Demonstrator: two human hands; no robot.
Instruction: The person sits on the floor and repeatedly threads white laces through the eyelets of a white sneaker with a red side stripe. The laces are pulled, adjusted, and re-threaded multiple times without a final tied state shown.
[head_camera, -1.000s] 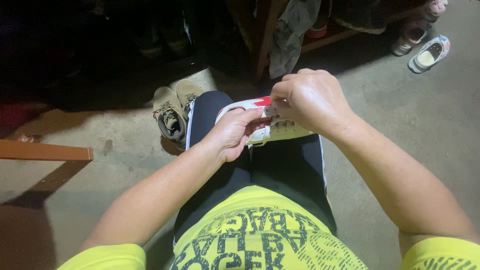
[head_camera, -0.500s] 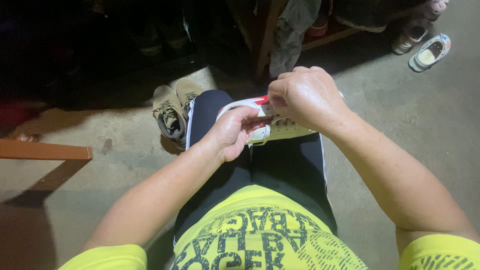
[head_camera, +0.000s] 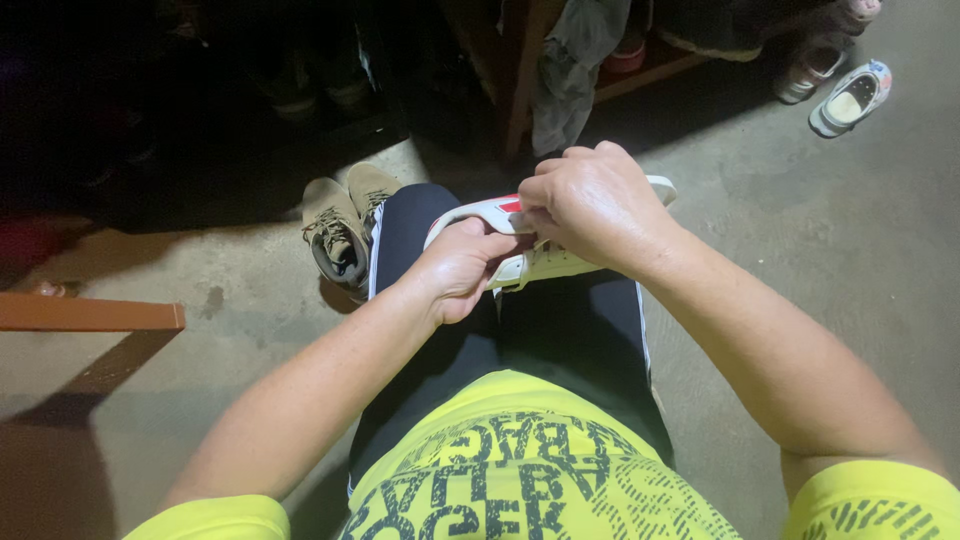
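A white sneaker (head_camera: 530, 262) with a red patch lies across the person's lap at centre frame, resting on dark trousers (head_camera: 560, 340).

Left hand (head_camera: 462, 270): placed at the near end of the sneaker, fingers curled against its side and gripping it.

Right hand (head_camera: 592, 205): placed on top of the sneaker, covering most of its upper. The fingers are clenched; whether they pinch a lace or the upper itself cannot be told, since the back of the hand hides the fingertips.

The 2 hands sit just beside each other, both touching the sneaker.

Surroundings: 2 tan boots (head_camera: 340, 225) stand on the concrete floor (head_camera: 800, 250), left of the knee and just beside it. A white slip-on shoe (head_camera: 850, 98) lies at upper right, well apart from the hands. A grey cloth (head_camera: 570, 70) hangs at top centre. A wooden plank (head_camera: 90, 313) enters from the left edge.
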